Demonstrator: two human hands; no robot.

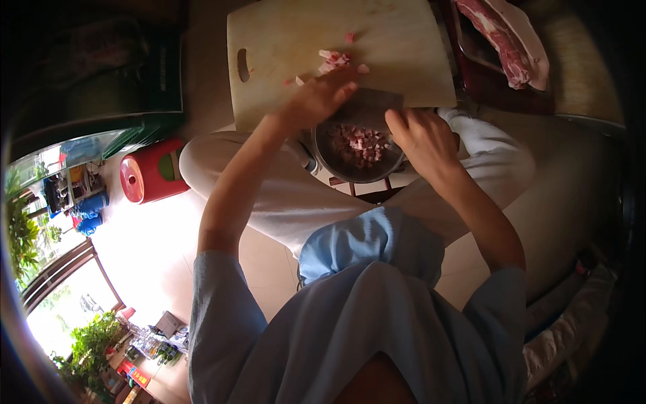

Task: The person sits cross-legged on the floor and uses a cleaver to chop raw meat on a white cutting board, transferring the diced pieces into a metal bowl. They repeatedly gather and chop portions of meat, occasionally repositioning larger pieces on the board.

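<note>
My right hand (424, 139) grips a cleaver (371, 106), whose broad blade lies flat at the near edge of a pale plastic cutting board (404, 45), above a round metal bowl (323, 156). Diced meat (363, 146) fills part of the bowl. My left hand (323, 98) is at the board's near edge by the blade's left end, fingers reaching toward a small heap of cut meat (333, 60). It is blurred, and whether its fingers hold a piece cannot be told. A few loose bits lie around the heap.
At the upper right, a long strip of raw meat with pale fat (504, 45) lies on a dark red tray (484, 93). The bowl sits between my knees on a dark support (353, 188). A red plastic stool (146, 174) stands on the floor at left.
</note>
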